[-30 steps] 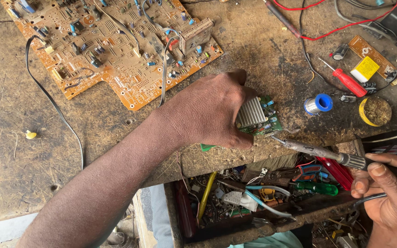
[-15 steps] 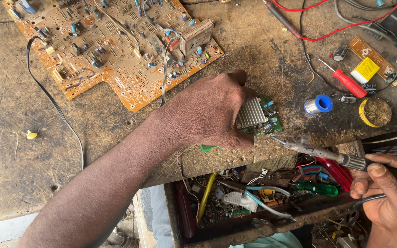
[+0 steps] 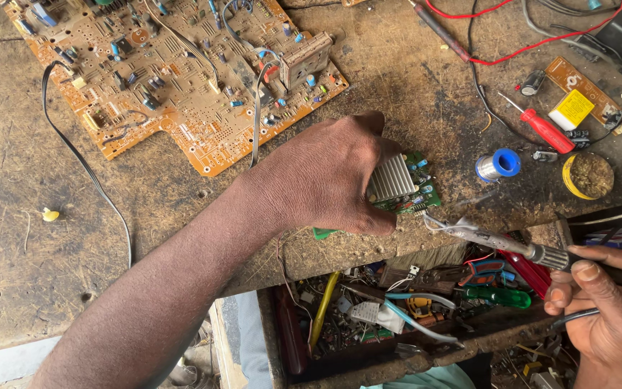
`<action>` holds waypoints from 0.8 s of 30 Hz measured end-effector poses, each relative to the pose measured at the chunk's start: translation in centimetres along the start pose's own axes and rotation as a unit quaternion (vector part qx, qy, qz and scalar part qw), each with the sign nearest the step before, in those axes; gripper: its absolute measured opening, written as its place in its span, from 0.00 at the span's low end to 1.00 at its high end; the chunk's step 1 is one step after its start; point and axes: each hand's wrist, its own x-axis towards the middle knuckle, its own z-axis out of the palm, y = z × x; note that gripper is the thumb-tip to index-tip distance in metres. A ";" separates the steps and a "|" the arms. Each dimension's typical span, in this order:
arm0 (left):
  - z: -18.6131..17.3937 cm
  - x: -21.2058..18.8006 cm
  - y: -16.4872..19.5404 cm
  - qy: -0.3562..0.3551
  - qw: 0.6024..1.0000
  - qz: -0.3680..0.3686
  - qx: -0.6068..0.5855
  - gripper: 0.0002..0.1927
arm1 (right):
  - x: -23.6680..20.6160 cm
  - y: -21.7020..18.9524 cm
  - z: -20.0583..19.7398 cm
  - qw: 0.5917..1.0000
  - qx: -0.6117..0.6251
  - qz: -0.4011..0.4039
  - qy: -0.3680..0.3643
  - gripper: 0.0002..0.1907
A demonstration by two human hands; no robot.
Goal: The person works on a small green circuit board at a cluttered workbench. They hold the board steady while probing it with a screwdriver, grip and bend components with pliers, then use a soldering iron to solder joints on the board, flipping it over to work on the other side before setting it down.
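The left hand (image 3: 332, 176) lies palm down over a small green circuit board (image 3: 415, 198), fingers curled and pressed around its near edge and against its ribbed metal heat sink (image 3: 391, 177), pinning it flat to the worn wooden bench (image 3: 30, 238). Just right of that grip, the right hand (image 3: 606, 310) pinches the handle of a soldering iron (image 3: 498, 241) between thumb and fingers, pen-fashion, with the tip reaching the board's near right corner, where a thin wire or strand of solder seems to curl.

The step in hand looks like soldering a joint at the board's edge; the next move would call for a steady hold and fine placement of the tip.

Further right of the board sit a blue solder spool (image 3: 499, 164), a yellow tin of flux (image 3: 588, 175) and a red-handled screwdriver (image 3: 545, 130). Up and left of the holding hand lies a large orange circuit board (image 3: 181, 79). Below the bench edge, an open drawer (image 3: 397, 317) holds tools and scraps.
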 end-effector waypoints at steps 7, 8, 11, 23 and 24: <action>-0.1 0.0 -0.1 0.014 1.000 0.024 -0.011 0.29 | 0.0 0.0 -0.1 1.000 0.025 -0.009 -0.011 0.07; -0.1 0.0 -0.1 0.015 0.999 0.028 -0.012 0.29 | 0.0 0.1 0.1 0.999 0.033 -0.010 -0.008 0.06; 0.0 0.0 -0.1 0.013 1.000 0.012 -0.015 0.28 | -0.2 -0.1 0.5 1.000 0.012 -0.009 0.006 0.07; -0.1 0.1 0.0 0.010 1.000 0.018 0.000 0.27 | -0.1 0.0 0.8 1.000 0.022 0.000 0.001 0.04; -0.1 0.1 0.0 0.007 1.000 0.014 -0.001 0.27 | 0.0 0.0 0.8 1.000 0.020 -0.001 0.000 0.05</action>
